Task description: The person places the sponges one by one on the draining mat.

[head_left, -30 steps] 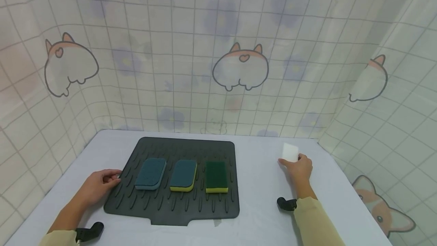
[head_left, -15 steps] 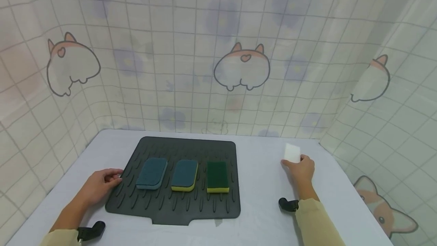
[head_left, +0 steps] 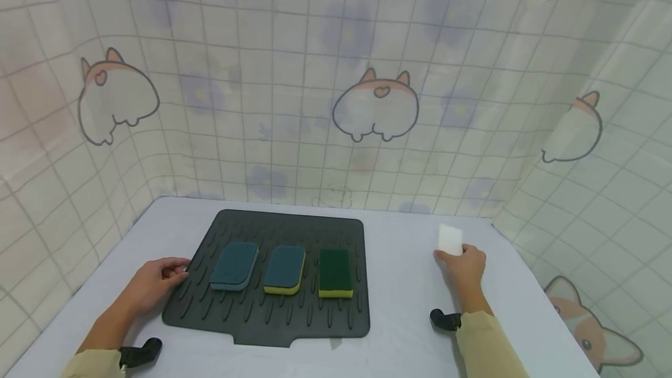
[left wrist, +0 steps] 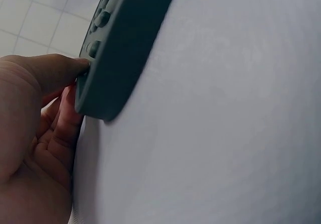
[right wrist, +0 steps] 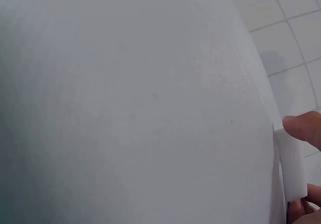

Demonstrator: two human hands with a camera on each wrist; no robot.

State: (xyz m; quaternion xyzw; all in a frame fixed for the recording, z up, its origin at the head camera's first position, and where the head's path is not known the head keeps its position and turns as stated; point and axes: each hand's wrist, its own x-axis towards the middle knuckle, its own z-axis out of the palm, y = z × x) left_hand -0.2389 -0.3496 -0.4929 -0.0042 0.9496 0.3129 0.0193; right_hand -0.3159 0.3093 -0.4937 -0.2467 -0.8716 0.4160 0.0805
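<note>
In the head view, my left hand (head_left: pixel 149 289) is at the left edge of a dark grey ridged rubber mat (head_left: pixel 294 223). The left wrist view shows the thumb on top of the mat's rim (left wrist: pixel 125 53) and fingers at its edge, pinching it. On the mat lie a blue sponge (head_left: pixel 234 266), a blue-topped yellow sponge (head_left: pixel 284 268) and a green-topped yellow sponge (head_left: pixel 335 271), side by side and apart. To the right, my right hand (head_left: pixel 464 268) holds a white sponge block (head_left: pixel 450 239) between thumb and fingers, low at the table; the right wrist view shows its side (right wrist: pixel 292 166).
A white cloth covers the table (head_left: pixel 399 302). Behind it and at both sides hang tile-patterned curtains (head_left: pixel 294 104) with corgi prints. A black camera mount (head_left: pixel 140 353) sits on the left wrist, another mount (head_left: pixel 444 320) on the right.
The head view has shifted slightly. Both hands, the mat and the sponges keep their places on the table.
</note>
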